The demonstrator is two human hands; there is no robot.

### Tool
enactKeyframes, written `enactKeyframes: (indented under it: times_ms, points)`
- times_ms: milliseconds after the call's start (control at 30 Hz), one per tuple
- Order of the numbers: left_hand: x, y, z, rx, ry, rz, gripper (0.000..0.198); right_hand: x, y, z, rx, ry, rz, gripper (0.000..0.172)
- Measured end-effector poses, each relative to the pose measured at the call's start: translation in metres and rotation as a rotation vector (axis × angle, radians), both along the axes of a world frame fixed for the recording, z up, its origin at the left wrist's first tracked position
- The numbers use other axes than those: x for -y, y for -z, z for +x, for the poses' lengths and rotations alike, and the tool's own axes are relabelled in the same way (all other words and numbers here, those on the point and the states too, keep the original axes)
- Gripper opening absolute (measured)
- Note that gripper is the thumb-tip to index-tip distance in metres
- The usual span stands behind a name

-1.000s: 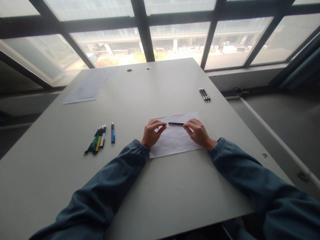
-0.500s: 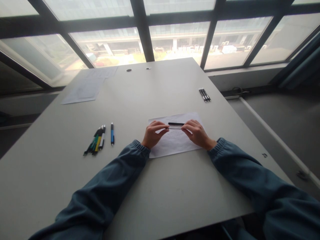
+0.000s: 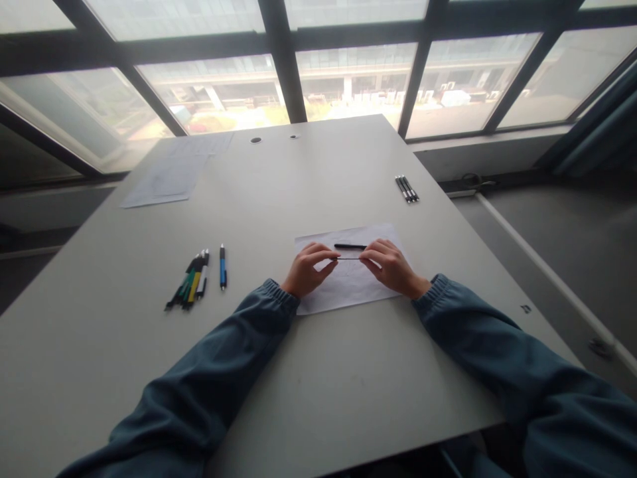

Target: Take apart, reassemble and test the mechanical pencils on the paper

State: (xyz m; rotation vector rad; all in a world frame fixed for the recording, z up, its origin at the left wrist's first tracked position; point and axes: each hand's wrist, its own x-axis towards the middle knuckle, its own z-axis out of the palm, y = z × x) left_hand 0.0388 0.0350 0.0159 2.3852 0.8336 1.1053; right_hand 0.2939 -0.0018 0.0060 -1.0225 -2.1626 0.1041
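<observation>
White paper (image 3: 348,292), a flat sheet toward the pale table's (image 3: 318,358) right edge, lies beneath a slender dark rod (image 3: 348,258) whose ends the left hand (image 3: 306,269) and right hand (image 3: 393,265) pinch. Work looks midway: rod and slim black barrel (image 3: 348,246) just beyond are apart, seemingly unjoined. The rod's axis runs left to right, roughly along the sheet's far edge; which end is its tip, I cannot tell.

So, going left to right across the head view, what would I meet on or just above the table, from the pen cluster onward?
Pen cluster → blue pen → left hand → thin dark rod → right hand → small dark piece.
</observation>
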Motion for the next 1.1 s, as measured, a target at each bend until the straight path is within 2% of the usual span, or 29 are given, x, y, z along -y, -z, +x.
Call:
enactKeyframes:
  times_ms: [167,433,500,633,700,867,1100]
  points:
    - [0.0,0.0,-0.001,-0.051,0.019,0.025,0.01,0.0,0.0,0.0,0.008,-0.015,-0.01,0.018]
    - [0.003,-0.007,0.001,0.004,0.023,0.042,0.006,0.002,-0.002,-0.002,-0.033,-0.08,-0.027,0.013]
    - [0.003,-0.008,0.001,0.014,0.004,0.039,0.007,0.002,-0.003,-0.002,-0.109,-0.033,-0.026,0.014]
    - [0.002,-0.007,0.001,0.043,-0.016,0.047,0.006,-0.002,0.0,0.002,-0.321,0.197,0.0,0.025]
    - [0.002,-0.006,0.0,0.061,-0.018,0.051,0.006,-0.007,0.004,0.005,-0.339,0.284,0.003,0.028]
    - [0.002,-0.005,0.0,0.061,-0.045,0.03,0.005,-0.013,0.013,0.008,-0.137,0.345,-0.077,0.026]
    - [0.001,-0.006,0.0,0.055,-0.094,0.027,0.006,-0.012,0.015,0.004,0.106,0.292,-0.154,0.028]
